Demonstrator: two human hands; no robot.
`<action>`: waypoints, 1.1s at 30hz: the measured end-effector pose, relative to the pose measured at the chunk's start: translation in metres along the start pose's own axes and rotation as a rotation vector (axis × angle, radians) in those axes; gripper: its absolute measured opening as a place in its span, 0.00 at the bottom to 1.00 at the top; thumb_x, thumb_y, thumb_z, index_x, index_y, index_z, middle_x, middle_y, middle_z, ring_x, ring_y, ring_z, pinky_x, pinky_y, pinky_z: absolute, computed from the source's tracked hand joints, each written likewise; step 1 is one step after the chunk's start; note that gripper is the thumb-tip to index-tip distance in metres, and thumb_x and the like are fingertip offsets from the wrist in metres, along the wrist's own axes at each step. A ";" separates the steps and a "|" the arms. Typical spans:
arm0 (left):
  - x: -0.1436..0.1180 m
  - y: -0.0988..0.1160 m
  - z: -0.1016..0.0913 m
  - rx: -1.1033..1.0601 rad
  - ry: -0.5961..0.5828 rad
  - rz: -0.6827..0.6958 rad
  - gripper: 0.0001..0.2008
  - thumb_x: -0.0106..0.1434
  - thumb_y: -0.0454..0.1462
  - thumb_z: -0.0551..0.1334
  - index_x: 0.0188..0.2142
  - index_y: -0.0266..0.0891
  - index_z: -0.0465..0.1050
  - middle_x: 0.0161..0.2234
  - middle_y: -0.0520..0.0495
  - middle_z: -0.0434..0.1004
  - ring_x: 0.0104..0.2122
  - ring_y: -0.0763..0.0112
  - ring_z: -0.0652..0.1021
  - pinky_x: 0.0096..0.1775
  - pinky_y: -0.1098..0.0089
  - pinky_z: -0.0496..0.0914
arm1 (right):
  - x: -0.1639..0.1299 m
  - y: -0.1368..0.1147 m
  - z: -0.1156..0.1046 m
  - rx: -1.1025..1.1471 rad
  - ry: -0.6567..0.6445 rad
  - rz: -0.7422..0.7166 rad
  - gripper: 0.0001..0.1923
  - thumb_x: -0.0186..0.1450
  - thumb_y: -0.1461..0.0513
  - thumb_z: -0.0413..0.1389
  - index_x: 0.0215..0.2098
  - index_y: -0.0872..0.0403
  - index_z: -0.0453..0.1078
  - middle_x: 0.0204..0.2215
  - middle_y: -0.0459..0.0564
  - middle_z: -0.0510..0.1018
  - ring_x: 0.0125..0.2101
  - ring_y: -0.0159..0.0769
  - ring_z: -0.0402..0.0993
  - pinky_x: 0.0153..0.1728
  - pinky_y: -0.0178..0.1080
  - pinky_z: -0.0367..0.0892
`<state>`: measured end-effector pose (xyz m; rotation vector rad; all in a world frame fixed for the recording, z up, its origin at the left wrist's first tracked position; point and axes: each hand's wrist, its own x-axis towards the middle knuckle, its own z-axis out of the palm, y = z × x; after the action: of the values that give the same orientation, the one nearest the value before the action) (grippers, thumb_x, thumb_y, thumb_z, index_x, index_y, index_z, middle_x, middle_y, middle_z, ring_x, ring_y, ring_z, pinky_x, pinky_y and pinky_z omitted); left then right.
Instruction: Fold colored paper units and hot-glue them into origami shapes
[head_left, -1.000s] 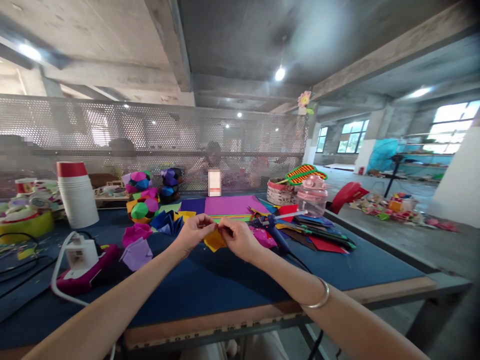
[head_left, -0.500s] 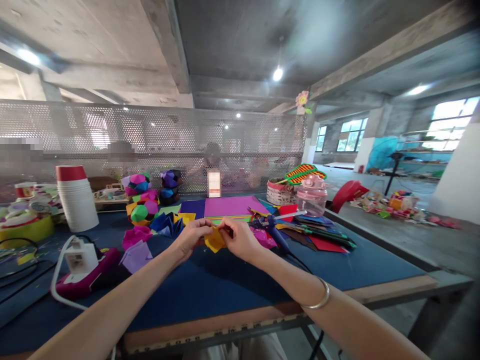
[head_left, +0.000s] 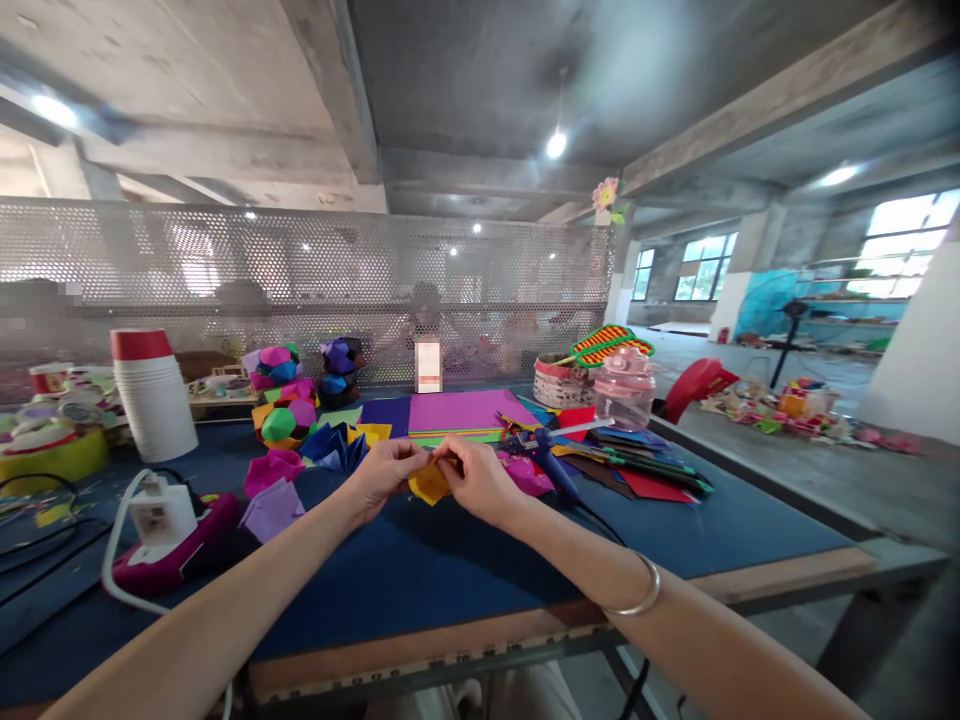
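Note:
Between my two hands is a small piece of yellow folded paper [head_left: 430,484], held just above the blue table top. My left hand [head_left: 388,474] pinches its left side between thumb and fingers. From the right, my right hand [head_left: 478,478] pinches the upper edge, and its fingers hide part of the paper. Behind the hands lies a stack of coloured paper sheets [head_left: 469,412], purple on top. A blue glue gun [head_left: 546,460] rests just right of my right hand. Folded blue paper [head_left: 335,449] sits left of my left hand.
On the left stand stacked paper cups [head_left: 154,400] and a purple power strip [head_left: 176,560] with a white plug. Faceted paper balls [head_left: 285,422] are at the back left. A pink bottle [head_left: 624,390] and a woven basket [head_left: 559,385] stand at the back right, near green-handled scissors [head_left: 660,470].
Hardly anything differs. Both hands keep their pinch on the yellow paper, with only slight shifts of the fingers and paper.

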<state>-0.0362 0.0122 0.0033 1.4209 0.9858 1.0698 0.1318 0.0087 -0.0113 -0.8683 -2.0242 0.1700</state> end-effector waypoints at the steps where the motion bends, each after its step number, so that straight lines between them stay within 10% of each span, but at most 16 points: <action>1: 0.001 -0.001 0.000 0.048 0.010 0.035 0.15 0.46 0.43 0.68 0.26 0.34 0.70 0.22 0.52 0.70 0.21 0.77 0.70 0.25 0.75 0.63 | 0.000 0.001 0.001 0.012 0.006 0.014 0.05 0.62 0.66 0.50 0.34 0.52 0.67 0.28 0.46 0.75 0.28 0.33 0.71 0.29 0.32 0.61; 12: 0.002 -0.008 -0.002 0.732 0.166 0.601 0.07 0.59 0.36 0.56 0.27 0.37 0.70 0.26 0.49 0.72 0.28 0.71 0.72 0.31 0.73 0.63 | 0.003 0.009 0.004 0.059 -0.043 0.137 0.07 0.62 0.60 0.52 0.29 0.55 0.65 0.23 0.45 0.72 0.23 0.29 0.66 0.23 0.30 0.57; 33: -0.003 -0.001 0.002 0.758 0.137 0.562 0.04 0.56 0.33 0.56 0.29 0.37 0.70 0.28 0.48 0.73 0.29 0.71 0.72 0.30 0.73 0.63 | 0.002 0.010 0.001 -0.018 -0.056 0.035 0.03 0.63 0.64 0.50 0.31 0.53 0.63 0.24 0.44 0.71 0.23 0.29 0.66 0.25 0.30 0.56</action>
<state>-0.0348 0.0083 0.0023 2.3674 1.1913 1.2652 0.1353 0.0175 -0.0140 -0.9199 -2.0665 0.1979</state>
